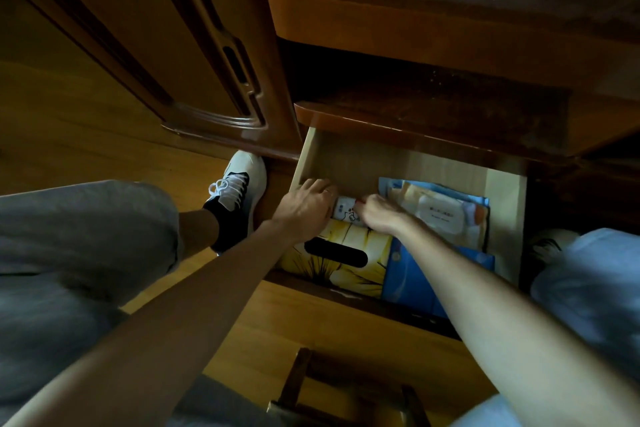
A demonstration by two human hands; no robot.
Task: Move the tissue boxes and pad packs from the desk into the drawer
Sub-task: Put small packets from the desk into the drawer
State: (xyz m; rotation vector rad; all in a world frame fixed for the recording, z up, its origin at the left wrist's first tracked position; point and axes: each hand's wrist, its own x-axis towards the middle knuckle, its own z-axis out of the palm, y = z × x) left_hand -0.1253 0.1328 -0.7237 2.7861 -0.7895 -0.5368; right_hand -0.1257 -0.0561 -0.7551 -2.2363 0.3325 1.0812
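Both hands, left hand [308,199] and right hand [375,213], fingers gripping white pack [344,210] inside drawer [349,158], behind yellow tissue box [343,258]

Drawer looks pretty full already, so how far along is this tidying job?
Well along. The open drawer already holds a yellow tissue box, a blue pack and more packs behind it. In hand: the left hand and right hand are fitting a small white pack into the back left. The desk top is out of view, so what remains is unclear.
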